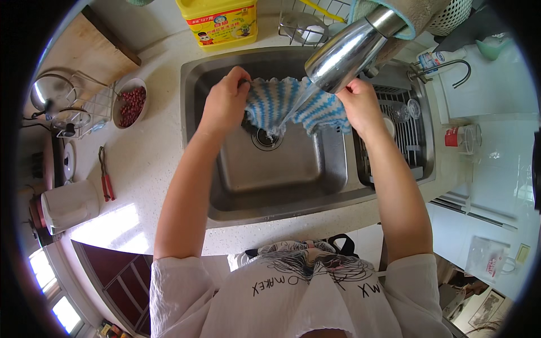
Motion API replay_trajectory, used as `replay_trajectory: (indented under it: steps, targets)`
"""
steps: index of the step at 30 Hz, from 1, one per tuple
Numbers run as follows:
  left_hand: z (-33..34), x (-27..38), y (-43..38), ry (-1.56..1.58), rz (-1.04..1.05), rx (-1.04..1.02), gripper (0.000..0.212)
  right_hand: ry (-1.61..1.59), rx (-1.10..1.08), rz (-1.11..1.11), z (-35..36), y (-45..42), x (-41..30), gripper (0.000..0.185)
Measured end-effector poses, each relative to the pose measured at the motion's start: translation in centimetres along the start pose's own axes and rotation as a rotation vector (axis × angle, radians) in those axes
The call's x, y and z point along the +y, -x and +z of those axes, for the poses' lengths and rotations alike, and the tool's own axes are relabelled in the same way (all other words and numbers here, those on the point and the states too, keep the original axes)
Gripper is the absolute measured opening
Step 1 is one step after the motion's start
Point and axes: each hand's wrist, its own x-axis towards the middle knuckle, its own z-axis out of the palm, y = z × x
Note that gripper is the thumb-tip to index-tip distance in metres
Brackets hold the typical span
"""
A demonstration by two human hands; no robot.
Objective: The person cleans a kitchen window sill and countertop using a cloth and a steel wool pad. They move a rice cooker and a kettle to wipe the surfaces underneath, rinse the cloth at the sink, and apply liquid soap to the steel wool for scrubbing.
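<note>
A blue-and-white striped cloth (272,103) hangs spread out over the stainless-steel sink basin (270,169). My left hand (226,101) grips its left end, and something dark shows at those fingertips. At the upper right of the cloth, my right hand (359,103) pinches it, partly behind the faucet head. Water (301,101) streams from the chrome faucet (342,55) onto the middle of the cloth. Below the cloth, the drain (268,139) is partly covered from view.
A yellow detergent tub (222,27) stands behind the sink. Left on the counter are a bowl of red fruit (131,103), red-handled tongs (106,181) and a white pitcher-like container (69,206). A drying rack (405,139) with glassware sits right, near a glass jar (465,139).
</note>
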Motion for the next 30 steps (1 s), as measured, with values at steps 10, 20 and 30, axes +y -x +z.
replay_trajectory:
  steps: [10, 20, 30]
  targets:
    - [7.1, 0.6, 2.6, 1.244, -0.689, -0.309, 0.029, -0.694, -0.148, 0.512, 4.4, 3.2, 1.9, 0.034]
    - [3.7, 3.5, 2.7, 1.213, -0.412, -0.693, 0.035, -1.173, -0.195, 0.862, 4.2, 2.6, 6.1, 0.026]
    - [7.5, 1.4, 2.1, 1.646, -0.651, -0.189, 0.036, -1.309, -0.293, 0.641, 5.3, 3.9, 3.2, 0.033]
